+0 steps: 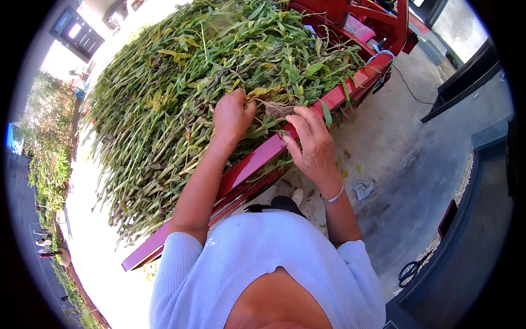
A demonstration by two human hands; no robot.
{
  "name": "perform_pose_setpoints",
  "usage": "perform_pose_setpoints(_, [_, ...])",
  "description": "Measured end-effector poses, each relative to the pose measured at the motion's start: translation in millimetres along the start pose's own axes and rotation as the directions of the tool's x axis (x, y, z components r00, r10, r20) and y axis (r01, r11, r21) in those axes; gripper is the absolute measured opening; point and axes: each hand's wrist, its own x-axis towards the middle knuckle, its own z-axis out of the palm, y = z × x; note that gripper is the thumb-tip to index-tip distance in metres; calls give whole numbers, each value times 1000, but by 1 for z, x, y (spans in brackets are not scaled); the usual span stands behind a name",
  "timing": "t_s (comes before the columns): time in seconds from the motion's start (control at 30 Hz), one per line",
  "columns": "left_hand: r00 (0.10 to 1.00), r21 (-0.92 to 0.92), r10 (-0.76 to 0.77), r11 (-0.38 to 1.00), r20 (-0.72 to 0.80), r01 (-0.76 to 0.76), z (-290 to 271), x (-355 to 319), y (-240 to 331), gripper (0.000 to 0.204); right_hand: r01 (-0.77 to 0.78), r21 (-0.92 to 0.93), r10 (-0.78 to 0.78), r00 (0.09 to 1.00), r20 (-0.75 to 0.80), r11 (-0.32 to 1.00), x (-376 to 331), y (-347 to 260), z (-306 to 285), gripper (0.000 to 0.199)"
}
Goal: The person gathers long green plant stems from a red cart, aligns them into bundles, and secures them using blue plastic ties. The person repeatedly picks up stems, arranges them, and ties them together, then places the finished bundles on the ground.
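A thick heap of green leafy stalks [175, 118], some leaves yellowed or dark, lies in a red truck bed or cart. My left hand [233, 116] is closed at the near side of the heap, its fingertips pinching a stalk with withered yellow leaves [266, 91]. From it a shrivelled brown leaf [279, 110] stretches across to my right hand [313, 143]. There the fingers are curled with the thumb apart, and the fingertips lie against the leaf's end. A silver bangle [333, 196] circles my right wrist.
The red side rail [257, 156] runs slantwise between me and the heap. Behind the right end stands a red metal frame [378, 22]. A crumpled pale scrap [362, 190] lies on the concrete floor [405, 148], and a dark cable [408, 85] trails farther back. Black-handled scissors [408, 272] lie lower right.
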Motion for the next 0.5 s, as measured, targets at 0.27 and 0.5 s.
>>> perform_pose_setpoints(0.27, [907,-898,-288,229,306,376,-20,-7,-7,12,88,-6,-85,982,169,996,34,33,45,75])
perform_pose_setpoints(0.5, [841,-947,-463,-276,279,162,-32,-9,-59,14,-101,163,84,991,107,981,29,42,58,78])
